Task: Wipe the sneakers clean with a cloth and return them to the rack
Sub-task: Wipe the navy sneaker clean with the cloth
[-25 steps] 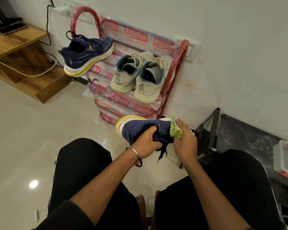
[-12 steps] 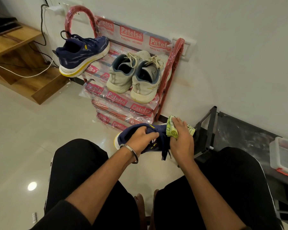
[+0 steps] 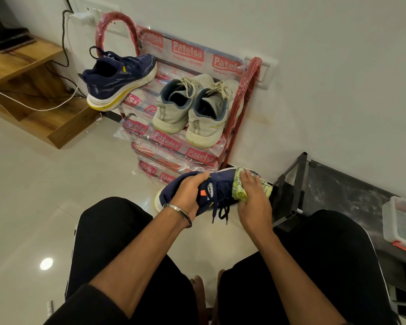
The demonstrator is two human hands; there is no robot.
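One navy mesh sneaker with a white-and-yellow sole (image 3: 185, 191) has been rolled upright since a second ago, tongue and laces now up

The left hand (image 3: 189, 195) grips its heel end; the right hand (image 3: 251, 195) presses the crumpled green cloth (image 3: 240, 184) on the toe, just below the plastic-wrapped red shoe rack (image 3: 234, 118), so wiping likely moves to the upper

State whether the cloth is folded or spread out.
Folded: the cloth is bunched into a thick wad under the right hand.
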